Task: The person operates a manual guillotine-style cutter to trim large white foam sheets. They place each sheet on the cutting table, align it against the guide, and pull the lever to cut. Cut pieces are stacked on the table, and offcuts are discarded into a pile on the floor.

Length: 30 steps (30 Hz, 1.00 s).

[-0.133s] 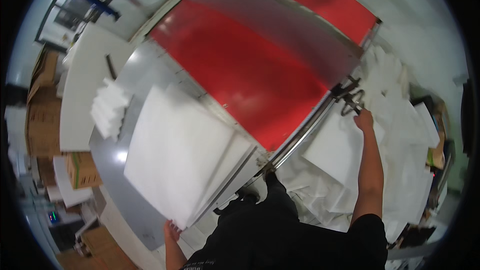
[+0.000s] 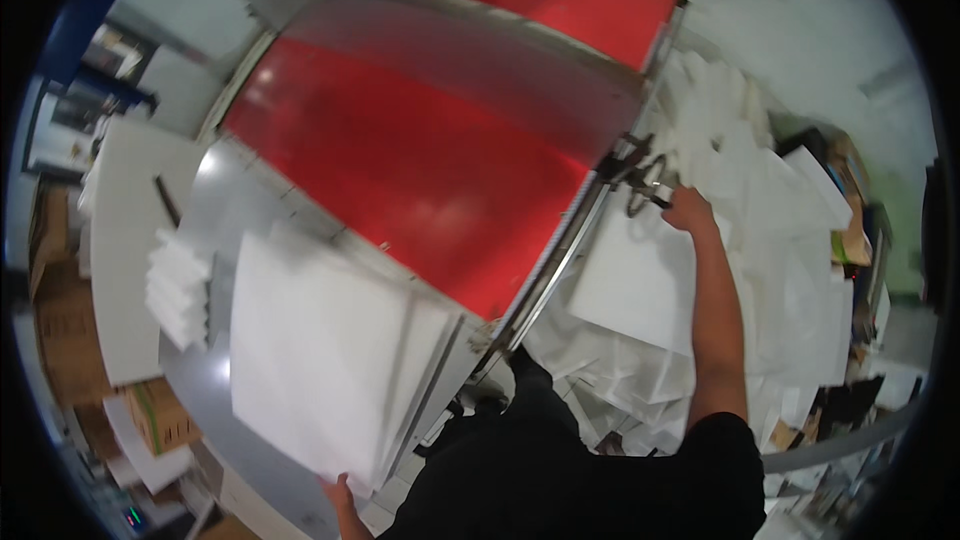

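Observation:
My right hand (image 2: 688, 208) reaches out to the right and grips a small black handwheel (image 2: 645, 184) on the side of a large machine with a red bed (image 2: 420, 150) and a grey slanted metal cover (image 2: 470, 40). My left hand (image 2: 340, 492) is low at the bottom edge, holding the near edge of a stack of large white foam sheets (image 2: 320, 350) that lies on the grey metal table (image 2: 225, 210) in front of the red bed.
A heap of white foam offcuts (image 2: 770, 240) covers the floor to the right of the machine. A small stack of white foam blocks (image 2: 175, 285) sits on the table's left. A long white board (image 2: 120, 230) and brown cardboard boxes (image 2: 60, 330) stand at the left.

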Motion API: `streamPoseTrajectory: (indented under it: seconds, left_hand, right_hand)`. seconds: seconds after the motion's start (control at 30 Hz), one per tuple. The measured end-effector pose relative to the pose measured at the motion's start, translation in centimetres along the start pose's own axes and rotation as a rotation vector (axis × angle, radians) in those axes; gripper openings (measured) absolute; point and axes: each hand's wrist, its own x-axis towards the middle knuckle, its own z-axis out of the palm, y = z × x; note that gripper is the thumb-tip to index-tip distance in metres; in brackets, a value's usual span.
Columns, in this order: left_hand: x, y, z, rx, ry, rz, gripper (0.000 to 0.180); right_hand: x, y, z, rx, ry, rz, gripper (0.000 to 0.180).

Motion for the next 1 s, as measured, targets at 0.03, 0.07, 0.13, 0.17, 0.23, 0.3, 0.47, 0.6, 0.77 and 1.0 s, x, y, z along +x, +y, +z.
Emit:
streamPoseTrajectory:
  seconds: [0.03,0.07,0.13,0.17,0.23,0.3,0.47,0.6,0.77,1.0]
  left_hand:
    - [-0.9,-0.7,1.8,0.176,0.144,0.185,0.087]
    - [-0.5,1.0,4.1,0.232,0.163,0.224,0.087]
    - [-0.1,9.4,6.0,0.344,0.264,0.322,0.086]
    - [0.4,12.6,7.4,0.340,0.234,0.402,0.084]
    - [0.8,18.5,10.1,0.329,0.185,0.537,0.080]
    - [0.6,27.6,13.7,0.420,0.052,0.644,0.076]
    - [3.1,32.9,20.0,0.543,0.062,0.796,0.069]
    - [3.8,32.0,20.5,0.504,0.056,0.780,0.069]
    - [2.9,30.9,20.1,0.551,0.114,0.779,0.068]
    - [3.7,32.4,19.4,0.539,0.127,0.817,0.067]
  right_hand:
    - [-0.1,0.0,-3.1,0.020,0.104,0.025,0.032]
    - [0.4,0.3,-5.0,0.142,0.360,0.065,0.028]
    - [3.8,0.9,-6.2,0.697,0.570,-0.092,0.029]
    - [5.9,0.1,-6.3,0.980,0.651,-0.204,0.030]
    - [9.5,-2.9,-6.7,1.342,0.435,-0.264,0.035]
    - [12.9,-5.1,-7.0,1.573,0.200,-0.353,0.041]
    - [18.3,-4.4,-9.3,1.455,-0.326,-0.485,0.048]
    - [20.5,-2.9,-11.7,1.012,-0.325,-0.370,0.048]
    - [18.2,7.1,-12.7,0.719,-0.283,-0.190,0.048]
    - [13.6,17.4,-14.7,0.611,-0.196,0.021,0.047]
